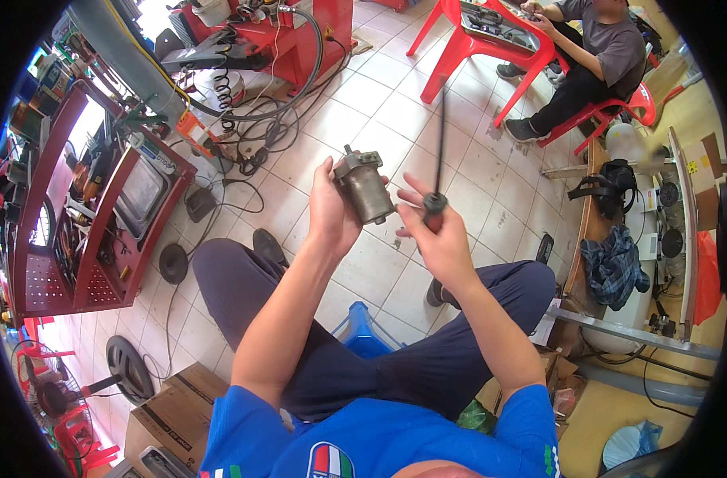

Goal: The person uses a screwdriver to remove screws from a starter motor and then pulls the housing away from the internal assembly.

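My left hand [330, 209] is wrapped round a small metal cylindrical motor [368, 193], with a short shaft and a flange at its far end. The motor tilts slightly and hangs over the tiled floor in front of my knees. To its right, my right hand [445, 245] grips a long screwdriver [434, 204] by its dark and reddish handle. The thin black blade points up and away from me, apart from the motor. Some fingers of that hand stretch toward the motor's near end; whether they touch it I cannot tell.
On my left stands a dark red tool rack [132, 187] beside cables and a red machine [315, 40]. A blue stool [365, 323] shows between my legs. Far right, a person [618, 48] sits by a red plastic chair [503, 49]. A wooden bench [590, 219] runs along the right.
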The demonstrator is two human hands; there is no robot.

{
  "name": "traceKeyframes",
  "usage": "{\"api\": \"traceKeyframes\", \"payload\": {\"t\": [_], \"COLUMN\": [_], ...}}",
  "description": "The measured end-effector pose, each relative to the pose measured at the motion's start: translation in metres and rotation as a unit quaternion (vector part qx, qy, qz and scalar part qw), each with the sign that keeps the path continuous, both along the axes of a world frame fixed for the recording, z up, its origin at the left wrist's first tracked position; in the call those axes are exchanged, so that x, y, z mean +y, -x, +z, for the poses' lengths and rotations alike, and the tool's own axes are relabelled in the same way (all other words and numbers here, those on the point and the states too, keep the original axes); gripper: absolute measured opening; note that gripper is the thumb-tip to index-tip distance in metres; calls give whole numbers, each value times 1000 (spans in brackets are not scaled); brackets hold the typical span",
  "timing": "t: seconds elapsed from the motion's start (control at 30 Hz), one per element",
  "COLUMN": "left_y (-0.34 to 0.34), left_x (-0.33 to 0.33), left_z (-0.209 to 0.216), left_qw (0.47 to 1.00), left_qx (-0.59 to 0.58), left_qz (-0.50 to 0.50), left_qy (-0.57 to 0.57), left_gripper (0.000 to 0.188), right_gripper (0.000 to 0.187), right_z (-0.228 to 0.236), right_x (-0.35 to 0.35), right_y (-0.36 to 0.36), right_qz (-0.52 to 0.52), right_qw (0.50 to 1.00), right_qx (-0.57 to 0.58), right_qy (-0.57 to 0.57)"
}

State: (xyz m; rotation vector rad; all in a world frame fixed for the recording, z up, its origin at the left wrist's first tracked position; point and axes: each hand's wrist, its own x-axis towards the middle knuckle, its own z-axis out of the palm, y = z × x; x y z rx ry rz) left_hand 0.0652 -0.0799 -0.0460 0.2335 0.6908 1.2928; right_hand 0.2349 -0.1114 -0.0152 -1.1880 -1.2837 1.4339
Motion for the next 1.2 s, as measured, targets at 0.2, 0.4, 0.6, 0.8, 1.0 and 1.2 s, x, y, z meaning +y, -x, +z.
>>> {"api": "traceKeyframes", "payload": {"t": [0.2,0.4,0.6,0.8,1.0,1.2], "left_y": [-7,-4,-24,-36,-23,13], "left_x": [-1,-2,0,4,19,26], "left_z": [0,5,11,-2,-6,-6], "left_qw": [999,982,997,997,990,982], "left_qx": [41,184,65,68,43,-25], "left_qz": [23,30,-26,9,108,174], "left_qy": [7,-25,6,30,85,75], "left_gripper": [74,84,91,82,66,50], "right_gripper": [55,56,58,61,42,31], "right_z": [-25,-24,-10,-9,5,10], "right_x": [17,25,20,16,11,-26], "right_y": [23,9,-4,-3,-13,-36], "right_qz": [31,19,39,74,31,28], "right_qw": [999,994,971,974,989,992], "right_qx": [6,79,184,119,-51,-81], "right_qy": [7,75,146,180,135,88]}}
